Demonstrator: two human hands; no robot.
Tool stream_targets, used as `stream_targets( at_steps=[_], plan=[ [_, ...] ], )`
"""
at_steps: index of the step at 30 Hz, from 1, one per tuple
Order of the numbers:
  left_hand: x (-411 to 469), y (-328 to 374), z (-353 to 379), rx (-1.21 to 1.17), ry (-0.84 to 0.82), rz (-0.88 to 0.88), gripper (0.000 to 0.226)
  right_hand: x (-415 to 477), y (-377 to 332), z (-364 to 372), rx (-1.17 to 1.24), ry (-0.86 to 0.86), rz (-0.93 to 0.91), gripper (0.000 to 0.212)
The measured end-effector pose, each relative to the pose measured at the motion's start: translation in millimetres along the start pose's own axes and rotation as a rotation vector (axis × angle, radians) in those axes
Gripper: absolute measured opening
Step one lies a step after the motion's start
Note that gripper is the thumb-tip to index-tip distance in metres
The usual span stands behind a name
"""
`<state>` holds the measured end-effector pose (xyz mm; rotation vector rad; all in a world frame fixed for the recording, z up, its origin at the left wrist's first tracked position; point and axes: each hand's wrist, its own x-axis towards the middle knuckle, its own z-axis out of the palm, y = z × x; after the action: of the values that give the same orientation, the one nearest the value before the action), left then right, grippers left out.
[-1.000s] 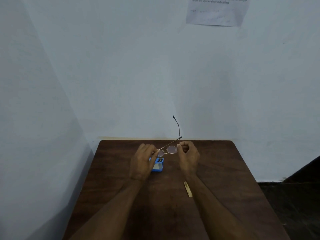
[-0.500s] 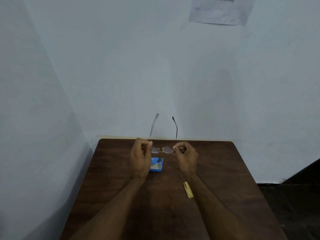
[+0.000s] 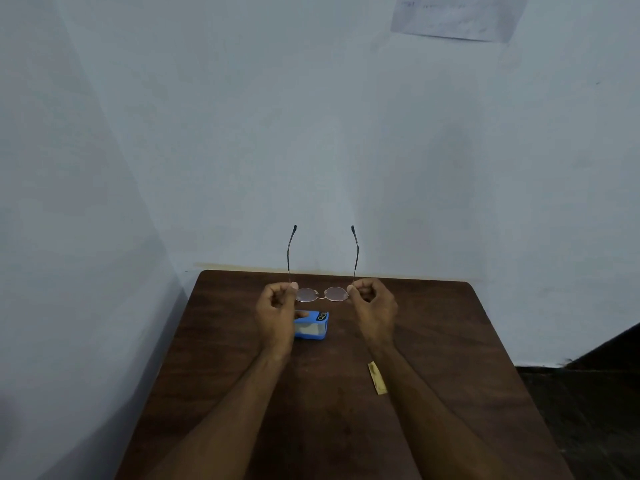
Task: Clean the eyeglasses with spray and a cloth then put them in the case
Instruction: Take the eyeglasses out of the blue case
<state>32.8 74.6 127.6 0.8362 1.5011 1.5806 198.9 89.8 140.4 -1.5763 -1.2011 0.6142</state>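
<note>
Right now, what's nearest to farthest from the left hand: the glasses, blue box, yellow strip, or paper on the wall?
1. The eyeglasses: the left hand pinches their left end.
2. The blue box: on the table, right beside that hand.
3. The yellow strip: on the table, off to the right.
4. The paper: high on the wall.

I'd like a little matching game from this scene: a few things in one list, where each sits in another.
Things:
1 eyeglasses
2 blue box
3 yellow strip
4 paper sheet

Places:
A up on the wall
B pinched between left hand and right hand
C on the table, nearer the camera
D on the table, partly behind the left hand

Pairs: 1-B, 2-D, 3-C, 4-A
</note>
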Motion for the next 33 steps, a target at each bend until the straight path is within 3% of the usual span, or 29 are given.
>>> stream_targets(
  at_steps=[4,12,15,20,23,28,33],
  plan=[
    [5.4,0.9,-6.8,-0.093,-0.050,-0.118,0.015,-0.5,-0.3,-2.6,0.038,0.000,0.003,0.011],
    [-7.2,8.8,-22.1,-0.128,-0.124,-0.168,0.018,-12.3,-13.9,-28.7,0.084,-0.128,0.009,0.020],
    [-16.7,10.3,-28.7,-0.125,-0.237,-0.211,0.013,-14.7,-17.3,-34.7,-0.004,-0.116,0.022,0.008],
    [-38.3,8.2,-41.7,-0.314,-0.401,-0.375,0.028,-17.7,-20.1,-44.8,-0.030,-0.137,0.176,0.017],
    [-50.4,0.2,-43.1,-0.389,-0.374,-0.405,0.034,-23.2,-10.0,-47.8,0.051,-0.164,0.264,0.020],
    [-62.4,-16.5,-43.1,-0.410,-0.274,-0.487,0.015,-29.3,20.7,-49.4,0.167,-0.222,0.374,0.022],
    [-66.3,-21.6,-45.0,-0.384,-0.180,-0.552,0.018,-16.8,79.7,-53.8,-0.116,0.007,0.283,0.004]
  ],
)
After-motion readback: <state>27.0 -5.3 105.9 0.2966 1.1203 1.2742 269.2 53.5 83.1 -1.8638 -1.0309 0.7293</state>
